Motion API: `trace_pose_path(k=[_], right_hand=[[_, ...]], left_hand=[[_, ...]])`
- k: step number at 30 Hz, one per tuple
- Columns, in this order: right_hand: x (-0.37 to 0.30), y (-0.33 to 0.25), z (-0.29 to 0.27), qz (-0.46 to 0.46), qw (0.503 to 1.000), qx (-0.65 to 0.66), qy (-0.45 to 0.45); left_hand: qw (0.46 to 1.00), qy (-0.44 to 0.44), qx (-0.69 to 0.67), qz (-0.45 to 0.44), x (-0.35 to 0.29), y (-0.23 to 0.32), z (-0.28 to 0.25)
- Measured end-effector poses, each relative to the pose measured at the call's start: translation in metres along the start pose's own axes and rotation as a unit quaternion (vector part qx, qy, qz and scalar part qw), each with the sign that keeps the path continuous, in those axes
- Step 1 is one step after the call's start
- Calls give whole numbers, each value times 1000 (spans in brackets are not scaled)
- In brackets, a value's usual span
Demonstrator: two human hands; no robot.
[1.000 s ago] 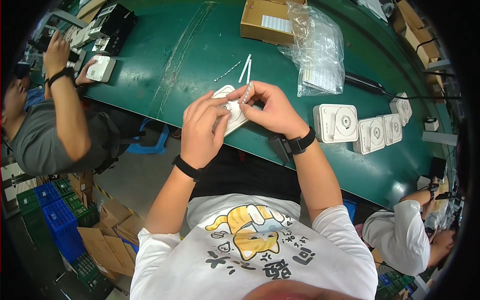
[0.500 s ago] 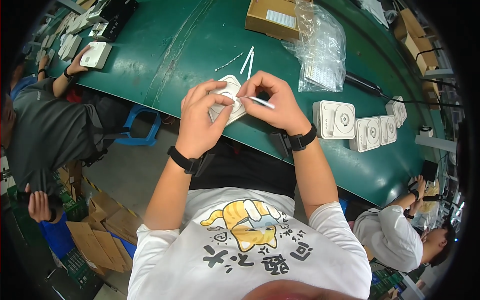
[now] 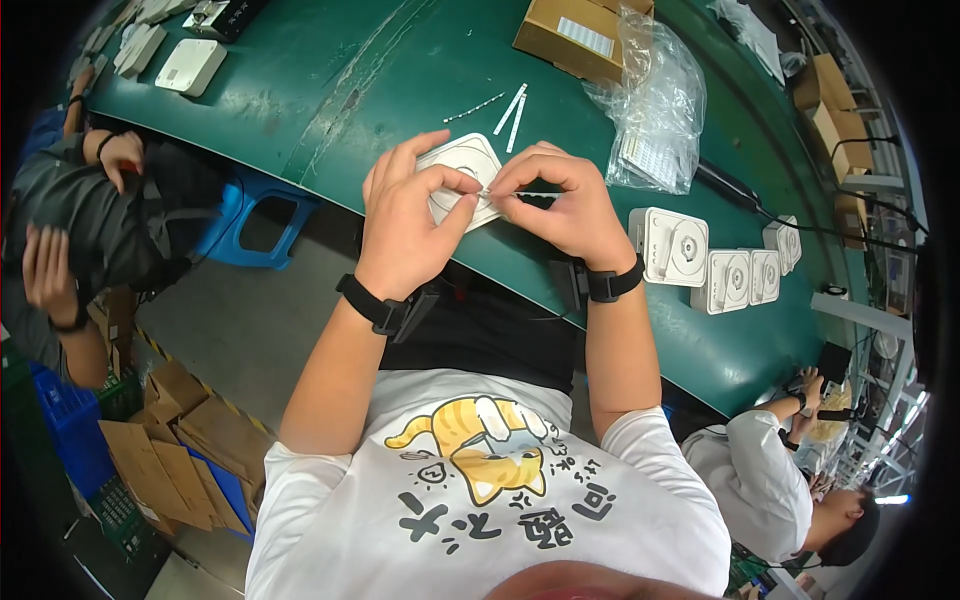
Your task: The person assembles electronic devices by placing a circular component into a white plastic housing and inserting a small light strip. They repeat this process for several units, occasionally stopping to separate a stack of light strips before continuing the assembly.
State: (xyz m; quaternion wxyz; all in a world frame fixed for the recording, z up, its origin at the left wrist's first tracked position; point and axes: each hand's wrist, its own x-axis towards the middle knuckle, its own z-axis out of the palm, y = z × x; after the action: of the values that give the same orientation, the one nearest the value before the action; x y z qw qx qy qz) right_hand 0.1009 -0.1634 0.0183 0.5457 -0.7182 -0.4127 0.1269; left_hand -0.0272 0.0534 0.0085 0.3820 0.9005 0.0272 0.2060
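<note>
My left hand (image 3: 415,205) and my right hand (image 3: 560,205) meet at their fingertips over a flat white device with rounded corners (image 3: 463,152). Between my right thumb and fingers is a thin white label strip (image 3: 538,194), seen nearly edge-on. My left thumb and index finger are pinched together at the strip's end; whether they grip a small label or the strip itself is hidden. The device lies on the green table under my hands, partly covered by my left hand. Just beyond it are two narrow white strips (image 3: 515,118) and a thin speckled strip (image 3: 474,108).
Several white devices with round dials (image 3: 672,246) stand at the right. Behind them are a clear plastic bag (image 3: 655,120), a cardboard box (image 3: 570,38) and a black bar with a cable (image 3: 728,186). Co-workers sit left and right; another white device (image 3: 190,67) rests at far left.
My fingertips have come together, and the strip has turned from slanting to nearly level. At the left, the co-worker's hand has left the white device. The whole view has shifted slightly.
</note>
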Motion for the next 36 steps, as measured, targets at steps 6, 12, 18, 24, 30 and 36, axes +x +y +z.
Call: trace_pose_path(k=[6, 12, 18, 24, 30, 36], right_hand=[[3, -1, 2, -49, 998, -33, -11], [1, 1, 2, -53, 997, -57, -19], [-4, -14, 14, 34, 998, -46, 22], [-1, -10, 12, -17, 996, -85, 37], [0, -9, 13, -15, 993, -112, 14], [-1, -11, 18, 13, 993, -117, 22]], left_hand=[[1000, 0, -22, -7, 0, -4, 5], [999, -3, -32, -13, 0, -4, 6], [1000, -1, -26, -13, -3, -4, 5], [1000, 5, -20, -9, -3, -3, 5], [1000, 16, -14, -6, -3, -1, 5], [999, 14, -25, -17, -4, -5, 8]])
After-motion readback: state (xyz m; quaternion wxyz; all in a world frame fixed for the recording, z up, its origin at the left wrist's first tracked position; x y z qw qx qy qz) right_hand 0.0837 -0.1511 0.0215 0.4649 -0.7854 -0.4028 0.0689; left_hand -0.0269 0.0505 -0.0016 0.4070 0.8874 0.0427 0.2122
